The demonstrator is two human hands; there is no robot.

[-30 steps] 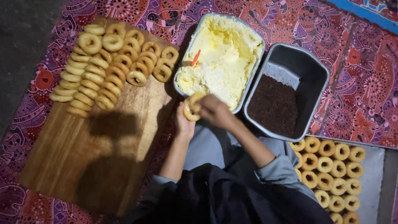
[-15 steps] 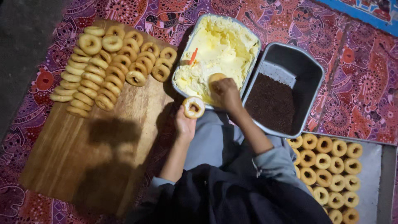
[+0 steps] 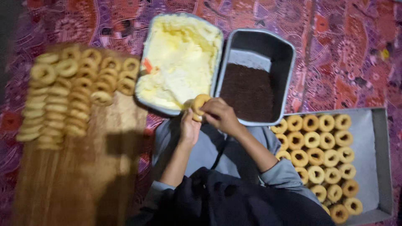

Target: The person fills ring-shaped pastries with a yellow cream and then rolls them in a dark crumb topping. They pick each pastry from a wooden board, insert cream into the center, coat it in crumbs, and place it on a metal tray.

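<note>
While our left hand (image 3: 189,127) and right hand (image 3: 220,115) both clasp the ring doughnut (image 3: 198,105) at frame centre, the cream tray (image 3: 151,42) lies just above it.

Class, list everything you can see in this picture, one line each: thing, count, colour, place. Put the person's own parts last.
Ring pastry: one, golden, held between both hands.
Cream tray: one, metal, pale yellow filling, top centre.
Sprinkle tray: one, grey metal, dark brown contents, right of the cream tray.
Wooden board: one, brown, left.
Plain rings: many, golden, rows on the board's far end.
Flat tray: one, grey, right.
Finished rings: many, golden, rows on the flat tray.
Patterned cloth: one, red-purple, underneath.
Left hand: holds the ring.
Right hand: holds the ring.
</note>
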